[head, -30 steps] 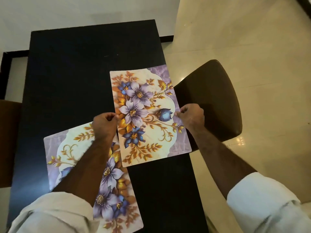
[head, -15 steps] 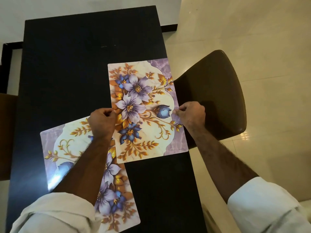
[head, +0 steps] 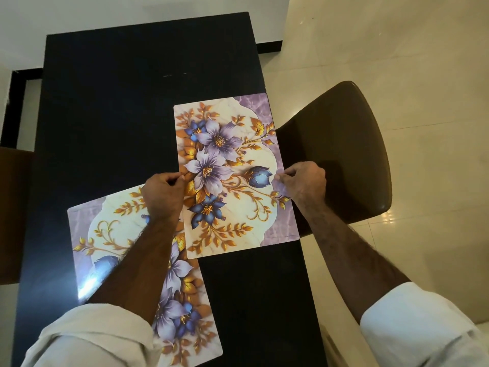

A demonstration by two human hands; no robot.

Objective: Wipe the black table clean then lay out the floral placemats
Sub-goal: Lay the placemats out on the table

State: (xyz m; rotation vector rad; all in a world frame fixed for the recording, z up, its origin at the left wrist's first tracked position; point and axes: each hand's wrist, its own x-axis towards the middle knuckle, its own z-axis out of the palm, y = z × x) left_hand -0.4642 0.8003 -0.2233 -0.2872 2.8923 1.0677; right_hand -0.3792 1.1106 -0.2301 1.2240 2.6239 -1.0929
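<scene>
A floral placemat [head: 232, 186] with purple and blue flowers lies over the right side of the black table [head: 127, 107]. Its right edge reaches past the table's edge. My left hand [head: 165, 193] pinches the mat's left edge. My right hand [head: 304, 181] pinches its right edge. A second floral placemat [head: 111, 239] lies flat at the near left, partly under my left forearm, and the first mat overlaps its far right corner.
A brown chair [head: 344, 154] stands close against the table's right side, its seat partly under the held mat. Another brown chair [head: 13, 207] shows at the left edge. Pale glossy floor tiles [head: 397, 62] spread to the right.
The held mat has shifted slightly away from me and a little to the right, with both hands keeping their pinch on its edges. The second mat has not moved.
</scene>
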